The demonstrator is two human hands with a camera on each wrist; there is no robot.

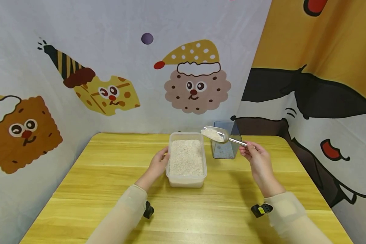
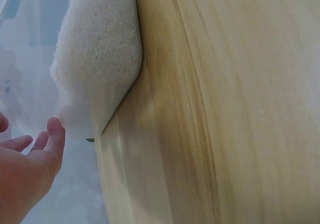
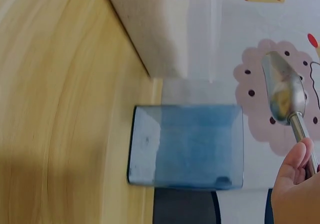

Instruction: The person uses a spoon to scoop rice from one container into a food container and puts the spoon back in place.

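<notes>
My right hand (image 1: pixel 258 163) grips the handle of a metal scoop (image 1: pixel 225 135), its bowl loaded with white rice (image 1: pixel 212 134). In the head view the scoop is raised, overlapping the top of a bluish see-through container (image 1: pixel 224 155); its tip points left, toward a clear plastic tub (image 1: pixel 186 183). More rice (image 1: pixel 186 157) fills much of that tub. Against the tub's left side rests my left hand (image 1: pixel 157 166), its fingertips at the wall in the left wrist view. Seen from the right wrist, the scoop's metal underside (image 3: pixel 285 91) hides its load.
The wooden table (image 1: pixel 116 189) ends just behind the tub and the bluish container. A cloth backdrop (image 1: pixel 125 44) with cartoon figures hangs behind it and along the sides. Dark wrist devices (image 1: pixel 261 210) sit by both sleeves.
</notes>
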